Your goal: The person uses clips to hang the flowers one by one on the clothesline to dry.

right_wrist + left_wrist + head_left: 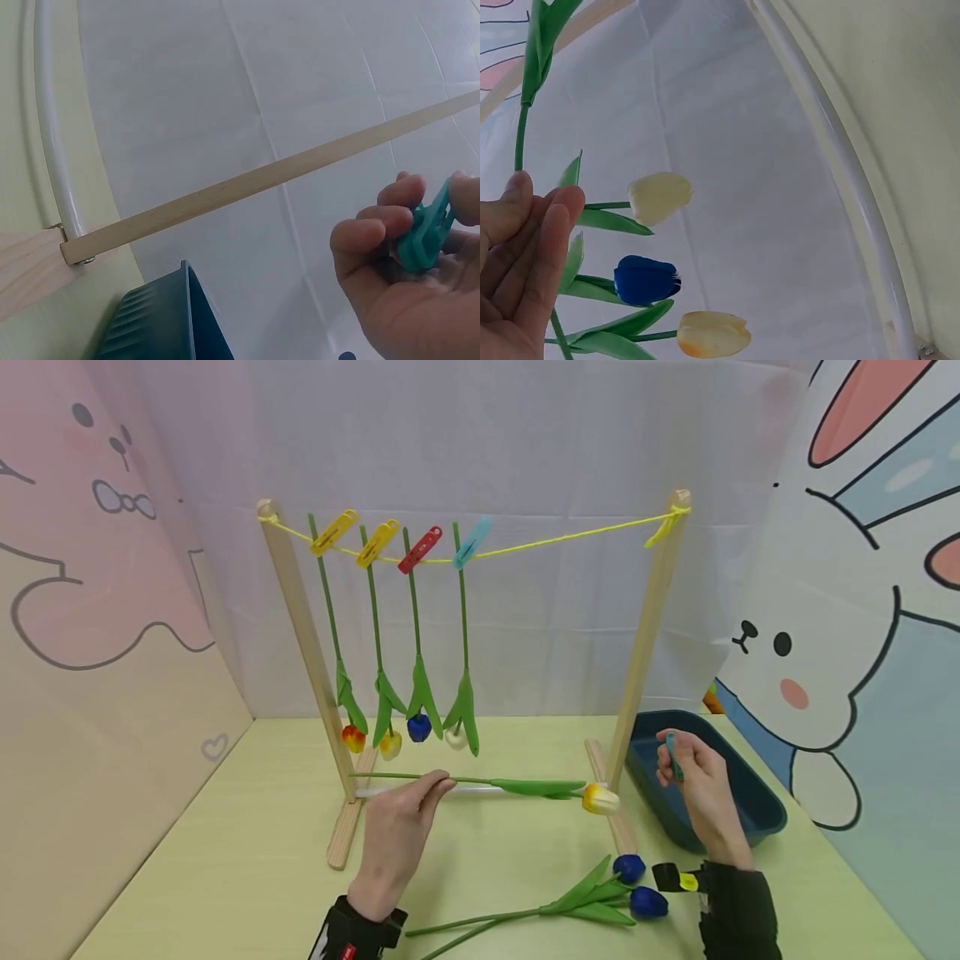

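Observation:
A yellow tulip (pixel 600 798) lies across the foot of a wooden rack (pixel 648 618), its green stem pointing left. My left hand (pixel 435 789) pinches that stem near its bare end; in the left wrist view the stem (pixel 521 135) runs up from my fingertips (pixel 547 217). My right hand (pixel 678 760) is raised over a dark blue bin (pixel 750 802) and grips a teal clothespin (pixel 672 756). The right wrist view shows the clothespin (pixel 424 232) held between my thumb and curled fingers (pixel 375 232).
Several tulips hang head-down from a yellow string (pixel 570 537) on yellow, red and blue clips; their heads include a white one (pixel 658 197) and a blue one (pixel 645 279). Two blue tulips (pixel 648 902) lie on the green table at the front. Cartoon panels wall both sides.

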Tool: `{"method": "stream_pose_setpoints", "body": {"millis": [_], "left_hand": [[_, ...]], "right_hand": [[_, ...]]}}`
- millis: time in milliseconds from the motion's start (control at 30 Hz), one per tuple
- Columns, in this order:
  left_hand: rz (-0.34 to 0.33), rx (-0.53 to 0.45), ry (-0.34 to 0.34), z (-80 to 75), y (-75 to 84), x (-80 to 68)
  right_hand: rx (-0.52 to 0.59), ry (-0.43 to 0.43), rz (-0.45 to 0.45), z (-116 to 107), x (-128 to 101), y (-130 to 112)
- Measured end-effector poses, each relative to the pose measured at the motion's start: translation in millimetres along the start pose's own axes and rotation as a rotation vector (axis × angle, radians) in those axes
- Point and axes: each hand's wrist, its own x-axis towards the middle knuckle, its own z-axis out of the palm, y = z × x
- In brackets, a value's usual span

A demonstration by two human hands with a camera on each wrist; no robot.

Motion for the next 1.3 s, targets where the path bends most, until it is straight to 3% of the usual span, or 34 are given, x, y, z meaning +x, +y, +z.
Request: {"method": "stream_pose_setpoints", "body": {"millis": [233, 333, 567, 767, 1067, 1167, 1200, 1300], "left_hand": [[-0.171, -0.424, 0.088, -3.2, 0.9, 3.8], [-0.204, -0.524, 0.123, -5.1, 3.1, 6.1], [-0.279, -0.666, 0.103, -2.4, 8.2, 5.6], [-0.246, -0.698, 0.115, 1.5, 9.8, 5.7], [-0.231, -0.750, 0.110, 5.5, 14.1, 15.1], [-0.147, -0.773, 0.095, 24.9, 5.3, 18.4], [-0.106, -0.800, 0.099, 39.0, -1.9, 18.5], [-0.072, -0.804, 0.076, 44.3, 0.9, 34.9]], "right_hand": [[-0.097, 0.070, 0.000, 0, 1, -2], [-0.119, 0.089, 0.009, 0, 1, -3], [-0.238, 0.119, 0.094, 1, 1, -5], [-0.242, 0.136, 0.086, 3, 1, -4], [-0.052, 0.236, -0.054, 14, 8, -10], [-0.042, 0.268, -0.102, 22, 16, -22], [-0.044, 0.277, -0.120, 25, 20, -28], [-0.049, 0.276, -0.182, 34, 34, -45]]}}
